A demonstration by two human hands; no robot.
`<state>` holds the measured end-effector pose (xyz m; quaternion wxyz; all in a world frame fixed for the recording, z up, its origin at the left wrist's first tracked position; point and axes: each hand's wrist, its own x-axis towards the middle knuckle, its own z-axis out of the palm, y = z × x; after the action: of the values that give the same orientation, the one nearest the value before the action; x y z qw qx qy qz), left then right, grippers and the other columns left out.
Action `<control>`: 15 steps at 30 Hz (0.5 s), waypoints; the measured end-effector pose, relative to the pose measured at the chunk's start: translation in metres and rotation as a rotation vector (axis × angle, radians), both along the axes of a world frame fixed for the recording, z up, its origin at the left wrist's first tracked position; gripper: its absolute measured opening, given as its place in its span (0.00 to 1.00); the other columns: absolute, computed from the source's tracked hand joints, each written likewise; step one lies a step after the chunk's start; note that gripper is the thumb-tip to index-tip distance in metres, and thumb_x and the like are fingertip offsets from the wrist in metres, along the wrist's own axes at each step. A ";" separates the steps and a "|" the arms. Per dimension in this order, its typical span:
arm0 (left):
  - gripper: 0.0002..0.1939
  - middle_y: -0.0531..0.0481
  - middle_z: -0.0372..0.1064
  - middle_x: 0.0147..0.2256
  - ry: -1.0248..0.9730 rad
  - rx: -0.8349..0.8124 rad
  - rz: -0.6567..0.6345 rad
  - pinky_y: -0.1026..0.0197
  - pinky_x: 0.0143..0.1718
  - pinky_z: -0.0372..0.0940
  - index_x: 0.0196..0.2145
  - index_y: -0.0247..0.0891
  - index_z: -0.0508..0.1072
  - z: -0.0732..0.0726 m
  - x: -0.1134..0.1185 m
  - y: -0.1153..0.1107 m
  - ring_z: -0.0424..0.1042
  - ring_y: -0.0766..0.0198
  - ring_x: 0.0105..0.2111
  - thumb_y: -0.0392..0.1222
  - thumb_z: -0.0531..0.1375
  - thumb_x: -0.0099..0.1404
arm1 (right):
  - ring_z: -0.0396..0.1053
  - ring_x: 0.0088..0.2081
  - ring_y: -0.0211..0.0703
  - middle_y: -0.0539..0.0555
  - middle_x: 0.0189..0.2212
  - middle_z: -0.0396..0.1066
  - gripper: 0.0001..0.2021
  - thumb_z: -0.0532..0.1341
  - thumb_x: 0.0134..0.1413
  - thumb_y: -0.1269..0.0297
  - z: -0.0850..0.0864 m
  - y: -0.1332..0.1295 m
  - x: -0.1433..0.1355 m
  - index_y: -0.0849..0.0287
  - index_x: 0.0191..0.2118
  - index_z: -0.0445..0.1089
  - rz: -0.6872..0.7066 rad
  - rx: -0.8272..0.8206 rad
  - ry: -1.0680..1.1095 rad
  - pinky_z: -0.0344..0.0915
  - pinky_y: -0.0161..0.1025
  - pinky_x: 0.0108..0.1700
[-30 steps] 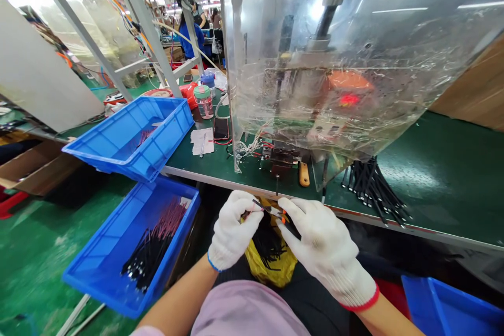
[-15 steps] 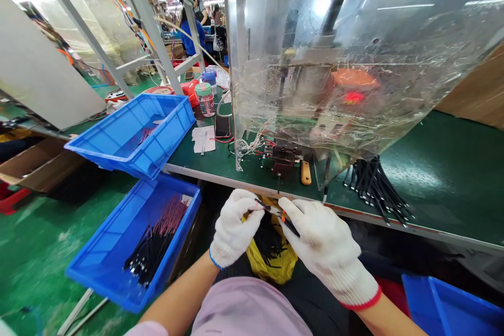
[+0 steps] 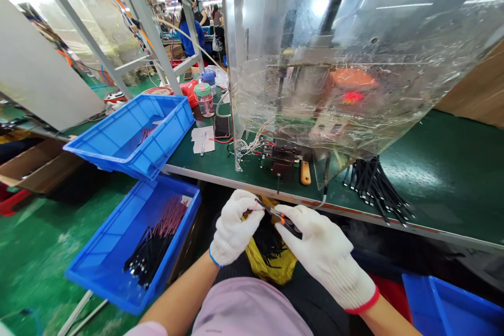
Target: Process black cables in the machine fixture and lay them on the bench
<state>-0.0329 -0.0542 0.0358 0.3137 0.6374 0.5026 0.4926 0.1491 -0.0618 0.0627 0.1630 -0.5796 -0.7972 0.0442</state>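
Observation:
My gloved left hand [image 3: 237, 227] is closed in a pinch on a thin wire [image 3: 256, 205], a short reddish and dark piece whose far end I cannot make out. In my gloved right hand [image 3: 318, 244] is a pair of pliers [image 3: 289, 224] with black handles and orange marks. Their jaws point left and meet the wire close to the left fingertips; whether they touch it is too small to tell. Below both hands a yellow bag [image 3: 271, 268] on my lap holds black pieces [image 3: 270, 244].
A green bench [image 3: 441, 184] carries a bundle of black strips [image 3: 376, 189], a wooden handle [image 3: 305, 172], and a machine behind a clear plastic shield [image 3: 354, 26]. Left stand two blue bins, an upper bin [image 3: 106, 139] and a lower bin [image 3: 94, 268] with wires. A phone [image 3: 222, 127] lies behind.
My right hand has shifted slightly, and more of the pliers' black and orange handles now shows. My left hand stays in nearly the same place with the wire.

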 end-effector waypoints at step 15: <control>0.03 0.48 0.68 0.45 -0.322 -0.305 -0.146 0.60 0.47 0.61 0.27 0.38 0.71 0.000 -0.007 0.003 0.69 0.63 0.44 0.33 0.59 0.56 | 0.74 0.44 0.52 0.51 0.44 0.76 0.19 0.57 0.52 0.55 0.021 0.010 0.005 0.50 0.48 0.73 -0.209 -0.347 0.383 0.68 0.47 0.48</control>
<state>-0.0400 -0.0516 0.0359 0.5172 0.5306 0.4673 0.4823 0.1541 -0.0513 0.0839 0.2128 -0.6590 -0.6683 0.2716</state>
